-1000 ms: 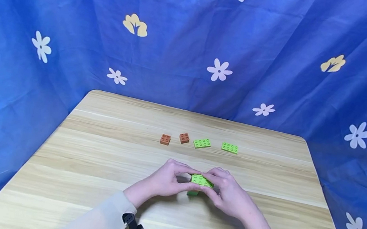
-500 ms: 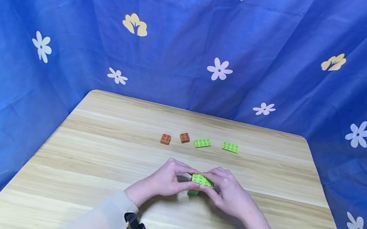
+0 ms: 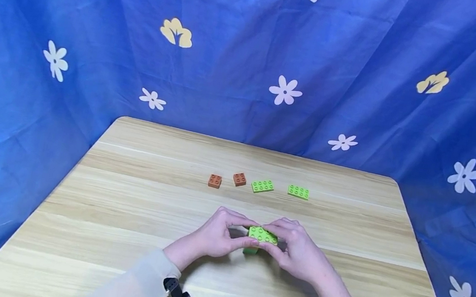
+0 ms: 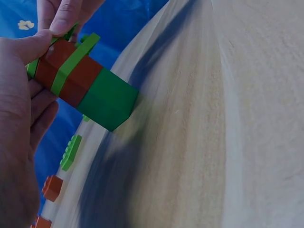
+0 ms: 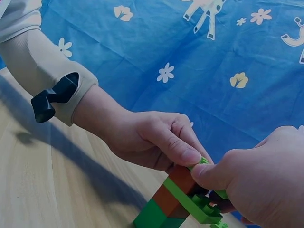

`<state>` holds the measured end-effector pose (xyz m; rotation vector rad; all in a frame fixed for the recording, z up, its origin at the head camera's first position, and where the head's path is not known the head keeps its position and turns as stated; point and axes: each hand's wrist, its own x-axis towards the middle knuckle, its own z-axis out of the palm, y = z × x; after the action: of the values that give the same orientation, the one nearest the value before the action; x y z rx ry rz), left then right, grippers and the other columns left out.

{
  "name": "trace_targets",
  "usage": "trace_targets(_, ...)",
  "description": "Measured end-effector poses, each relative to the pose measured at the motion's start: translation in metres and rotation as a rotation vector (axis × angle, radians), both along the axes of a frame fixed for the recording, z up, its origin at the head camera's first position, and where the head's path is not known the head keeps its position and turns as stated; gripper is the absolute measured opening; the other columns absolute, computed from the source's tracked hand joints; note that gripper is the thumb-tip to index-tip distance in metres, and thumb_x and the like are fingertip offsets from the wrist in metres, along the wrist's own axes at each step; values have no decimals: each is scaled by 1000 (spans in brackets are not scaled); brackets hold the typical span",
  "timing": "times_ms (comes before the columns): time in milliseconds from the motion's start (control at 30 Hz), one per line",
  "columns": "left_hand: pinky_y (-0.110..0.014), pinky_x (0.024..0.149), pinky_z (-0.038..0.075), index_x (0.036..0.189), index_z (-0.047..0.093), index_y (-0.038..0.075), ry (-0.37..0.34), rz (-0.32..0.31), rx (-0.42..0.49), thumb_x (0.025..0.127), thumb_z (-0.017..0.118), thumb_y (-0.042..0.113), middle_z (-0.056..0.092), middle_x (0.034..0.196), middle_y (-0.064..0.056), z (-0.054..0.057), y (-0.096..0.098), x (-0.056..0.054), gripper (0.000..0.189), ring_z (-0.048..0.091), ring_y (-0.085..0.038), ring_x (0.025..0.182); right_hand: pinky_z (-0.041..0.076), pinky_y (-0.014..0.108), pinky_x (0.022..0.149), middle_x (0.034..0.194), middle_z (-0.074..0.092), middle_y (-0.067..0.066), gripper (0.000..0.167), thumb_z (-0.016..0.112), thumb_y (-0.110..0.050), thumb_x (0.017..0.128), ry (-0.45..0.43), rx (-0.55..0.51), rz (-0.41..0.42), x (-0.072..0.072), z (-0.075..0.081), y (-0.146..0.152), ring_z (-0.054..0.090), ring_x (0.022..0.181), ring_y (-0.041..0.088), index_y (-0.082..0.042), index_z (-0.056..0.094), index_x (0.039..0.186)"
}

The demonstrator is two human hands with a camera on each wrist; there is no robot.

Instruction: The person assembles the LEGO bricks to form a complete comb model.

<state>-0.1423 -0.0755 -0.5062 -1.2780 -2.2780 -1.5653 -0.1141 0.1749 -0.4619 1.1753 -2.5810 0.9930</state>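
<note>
A tower of toy building bricks stands on the table between my hands. In the left wrist view its base is a dark green brick [image 4: 107,99], with a brown brick, a light green flat brick [image 4: 73,64] and another brown brick above. A studded light green flat brick [image 3: 258,233] tops it. My left hand [image 3: 218,235] pinches this top flat brick from the left, thumb in front and fingers behind. From the right my right hand [image 3: 298,252] pinches it in the same way, the thumbs nearly meeting. The hands hide part of the tower's upper end.
Farther back on the wooden table [image 3: 129,194] lie two small brown bricks [image 3: 214,181] and, right of them, two light green flat bricks [image 3: 298,192]. A blue patterned curtain [image 3: 228,90] hangs behind the table and along both sides.
</note>
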Motion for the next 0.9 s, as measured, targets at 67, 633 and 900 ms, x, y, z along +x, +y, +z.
trace_targets(67, -30, 90, 59, 121, 80, 13, -21, 3, 5, 93, 85, 27, 78, 114, 4, -1, 0, 2, 31, 74, -9, 102, 57, 40, 91, 114, 74, -7, 32, 80, -26, 97, -5, -13, 6, -1, -2, 0, 67, 104, 9, -11, 77, 125)
trace_targets(633, -32, 92, 59, 120, 80, 11, -94, -5, 33, 93, 85, 25, 78, 113, 4, -2, 3, 4, 31, 74, -10, 102, 60, 36, 88, 112, 76, -4, 34, 86, -21, 91, -98, -77, 38, -6, -2, 2, 71, 99, 10, -8, 79, 121)
trace_targets(900, -36, 100, 56, 122, 79, 10, -158, 28, 26, 92, 85, 27, 77, 116, 3, -5, 3, 7, 35, 73, -12, 108, 61, 35, 87, 112, 77, -5, 34, 87, -22, 91, -126, -65, 46, -10, -2, 3, 72, 98, 10, -9, 79, 121)
